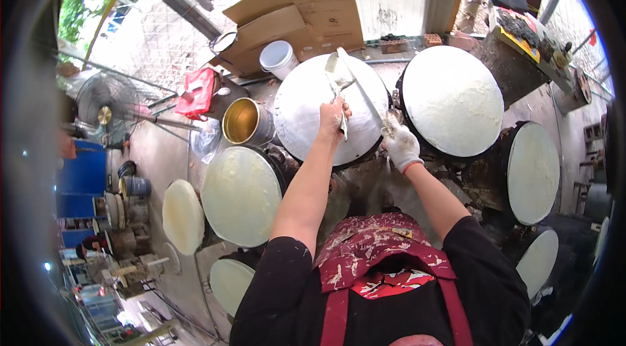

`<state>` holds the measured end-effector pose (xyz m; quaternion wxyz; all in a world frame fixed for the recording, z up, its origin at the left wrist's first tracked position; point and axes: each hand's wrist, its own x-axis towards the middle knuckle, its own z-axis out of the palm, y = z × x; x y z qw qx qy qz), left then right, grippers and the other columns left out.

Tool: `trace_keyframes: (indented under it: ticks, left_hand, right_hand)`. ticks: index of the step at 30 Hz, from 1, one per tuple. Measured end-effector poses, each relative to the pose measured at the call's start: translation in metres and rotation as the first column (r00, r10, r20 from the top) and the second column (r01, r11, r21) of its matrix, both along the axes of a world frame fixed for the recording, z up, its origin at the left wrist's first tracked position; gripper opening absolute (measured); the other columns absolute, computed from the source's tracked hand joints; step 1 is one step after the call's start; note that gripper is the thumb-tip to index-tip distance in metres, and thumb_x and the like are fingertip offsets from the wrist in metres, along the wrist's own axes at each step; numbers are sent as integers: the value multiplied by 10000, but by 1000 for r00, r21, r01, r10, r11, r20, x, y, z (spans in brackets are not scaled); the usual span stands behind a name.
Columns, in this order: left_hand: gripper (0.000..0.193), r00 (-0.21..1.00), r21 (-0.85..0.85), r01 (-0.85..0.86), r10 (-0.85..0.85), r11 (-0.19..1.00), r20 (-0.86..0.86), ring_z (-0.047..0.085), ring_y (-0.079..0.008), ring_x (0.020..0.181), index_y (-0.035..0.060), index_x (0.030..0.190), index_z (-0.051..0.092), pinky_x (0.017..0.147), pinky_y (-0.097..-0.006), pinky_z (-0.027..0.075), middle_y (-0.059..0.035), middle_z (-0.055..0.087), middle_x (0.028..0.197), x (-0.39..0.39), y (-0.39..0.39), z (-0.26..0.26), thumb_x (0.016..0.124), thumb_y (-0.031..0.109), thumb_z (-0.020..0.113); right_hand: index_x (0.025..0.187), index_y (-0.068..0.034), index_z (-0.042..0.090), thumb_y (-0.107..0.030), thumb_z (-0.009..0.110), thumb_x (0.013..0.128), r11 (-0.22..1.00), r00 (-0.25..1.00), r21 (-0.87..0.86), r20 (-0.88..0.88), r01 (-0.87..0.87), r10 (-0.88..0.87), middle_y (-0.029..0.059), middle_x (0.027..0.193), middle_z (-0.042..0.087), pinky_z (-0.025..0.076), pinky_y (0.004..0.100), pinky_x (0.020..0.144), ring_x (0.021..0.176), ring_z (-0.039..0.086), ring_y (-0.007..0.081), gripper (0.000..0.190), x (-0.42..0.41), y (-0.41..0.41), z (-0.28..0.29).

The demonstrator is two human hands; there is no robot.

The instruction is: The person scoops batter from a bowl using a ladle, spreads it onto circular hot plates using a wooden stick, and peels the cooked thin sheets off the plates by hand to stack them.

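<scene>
A broad round griddle (298,106) with a pale surface lies straight before me. My bare left hand (333,118) is over it, closed around the handle of a scoop-like tool (346,81) smeared with pale batter; the tool's exact shape is unclear. A long, thin, flat spreader (364,92) slants across the griddle. Its near end meets the fingers of my right hand (401,143), which wears a soiled white knitted glove and grips it at the griddle's right rim. To the right, a second griddle (452,101) carries a thin pale layer with lumpy streaks.
More coated griddles stand left (241,197) and right (533,173). Beyond the left one is a round pale stack (183,216). A metal bucket (242,121) and a white plastic bucket (279,60) stand by the middle griddle, before cardboard (323,13). A pedestal fan (105,106) is far left.
</scene>
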<state>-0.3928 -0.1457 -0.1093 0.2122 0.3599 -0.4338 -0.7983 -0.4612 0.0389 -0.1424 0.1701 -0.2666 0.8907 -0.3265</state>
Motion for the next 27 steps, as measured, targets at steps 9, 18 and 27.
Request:
trace_keyframes:
  ticks: [9,18,27]
  left_hand:
    - [306,904,-996,34,423,83,66,558,-170,505,-82,1059,519,481,-328,451,-123,590,684,67,-74,-56,838,122,572]
    - [170,896,-705,170,190,689,402,530,-355,576,-27,807,496,541,-407,423,-181,531,620,196,-65,-12,873,124,539]
    - [175,882,-364,4,168,931,439,436,-86,401,13,784,483,364,-268,353,-23,472,550,242,-3,37,898,141,520]
  right_hand:
    - [1164,-124,586,-320,518,861,928,698,-86,685,364,-210,213,862,636,491,447,698,764,622,363,367,27,-54,-12]
    - [1171,-79,593,-233,588,842,943,966,-302,251,141,-64,75,881,662,491,310,671,717,628,203,363,-8,-24,-38]
    - [1241,0,519,-151,604,860,988,974,-118,192,-101,123,117,1128,628,438,230,917,1033,583,142,418,-31,-46,-10]
